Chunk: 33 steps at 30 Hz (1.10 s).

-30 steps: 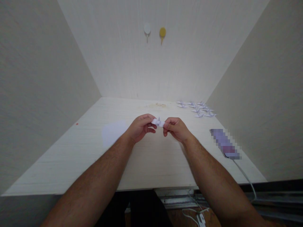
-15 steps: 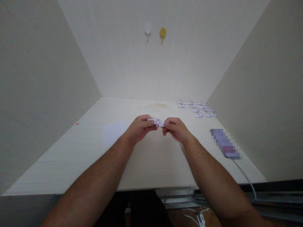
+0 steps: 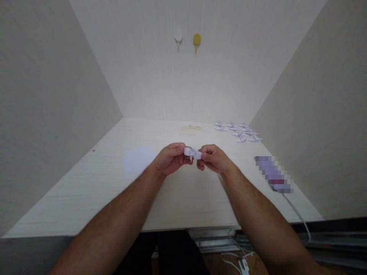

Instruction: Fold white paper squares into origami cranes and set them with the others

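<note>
Between my two hands is a small white origami crane (image 3: 192, 152), held above the table with its wings spread sideways and curved. The fingers of my left hand (image 3: 173, 157) pinch its left wing. My right hand (image 3: 215, 158) grips the tip of the right wing between thumb and fingers. Several finished paper cranes (image 3: 241, 131) lie grouped at the table's back right corner. White sheets of paper (image 3: 139, 160) rest on the table, partly behind my left forearm.
A phone (image 3: 272, 173) with a blurred screen lies at the right, its white cable (image 3: 296, 212) running over the edge. Pale walls enclose the white table (image 3: 189, 206). A white hook (image 3: 178, 36) and a yellow hook (image 3: 197, 39) are on the back wall. A power strip (image 3: 243, 265) sits below.
Both hands have come slightly lower and closer to me with the crane. Its wings now show more openly, curving out to each side.
</note>
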Tool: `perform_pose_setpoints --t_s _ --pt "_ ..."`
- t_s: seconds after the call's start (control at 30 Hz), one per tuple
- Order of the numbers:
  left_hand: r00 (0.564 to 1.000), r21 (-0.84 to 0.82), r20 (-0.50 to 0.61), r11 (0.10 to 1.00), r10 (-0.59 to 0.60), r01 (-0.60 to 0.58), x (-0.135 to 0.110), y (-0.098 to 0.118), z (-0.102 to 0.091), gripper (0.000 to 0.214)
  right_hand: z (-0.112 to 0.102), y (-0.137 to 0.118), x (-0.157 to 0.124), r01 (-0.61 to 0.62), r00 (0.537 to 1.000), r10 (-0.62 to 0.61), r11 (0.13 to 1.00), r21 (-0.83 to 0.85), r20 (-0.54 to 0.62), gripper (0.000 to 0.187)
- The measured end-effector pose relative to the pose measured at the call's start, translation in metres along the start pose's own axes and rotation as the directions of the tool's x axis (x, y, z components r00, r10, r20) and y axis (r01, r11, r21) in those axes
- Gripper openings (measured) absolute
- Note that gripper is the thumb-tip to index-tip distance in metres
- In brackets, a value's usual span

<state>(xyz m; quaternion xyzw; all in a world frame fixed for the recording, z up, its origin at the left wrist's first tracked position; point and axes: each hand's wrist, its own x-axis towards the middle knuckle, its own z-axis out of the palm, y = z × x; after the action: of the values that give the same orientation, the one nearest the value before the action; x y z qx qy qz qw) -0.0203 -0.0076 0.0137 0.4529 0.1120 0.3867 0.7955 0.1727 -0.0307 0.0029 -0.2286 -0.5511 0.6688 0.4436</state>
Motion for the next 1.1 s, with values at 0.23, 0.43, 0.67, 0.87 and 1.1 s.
perform_pose_setpoints --t_s 0.23,0.43,0.67,0.87,1.1 --pt "0.995 0.008 -0.098 0.999 0.032 -0.031 0.003 -0.002 -0.003 0.027 0.0 0.002 0.004 0.019 0.99 -0.02 1.0 -0.008 -0.137 0.039" --pt "0.795 0.366 -0.513 0.92 0.324 -0.139 0.016 -0.014 -0.008 0.025 -0.003 0.003 0.015 0.118 0.758 -0.265 0.954 -0.275 -0.595 0.029" --pt "0.68 0.664 -0.535 0.747 0.501 -0.028 0.018 -0.019 -0.007 0.028 0.005 0.011 0.017 0.031 0.752 -0.321 0.89 -0.455 -0.576 0.028" --pt "0.758 0.591 -0.495 0.804 0.425 -0.066 0.016 -0.022 -0.005 0.028 0.006 0.011 0.017 -0.077 0.722 -0.316 0.847 -0.526 -0.615 0.024" --pt "0.804 0.386 -0.504 0.915 0.315 -0.116 0.016 -0.02 -0.007 0.026 0.007 0.008 0.017 -0.065 0.73 -0.306 0.859 -0.508 -0.612 0.025"
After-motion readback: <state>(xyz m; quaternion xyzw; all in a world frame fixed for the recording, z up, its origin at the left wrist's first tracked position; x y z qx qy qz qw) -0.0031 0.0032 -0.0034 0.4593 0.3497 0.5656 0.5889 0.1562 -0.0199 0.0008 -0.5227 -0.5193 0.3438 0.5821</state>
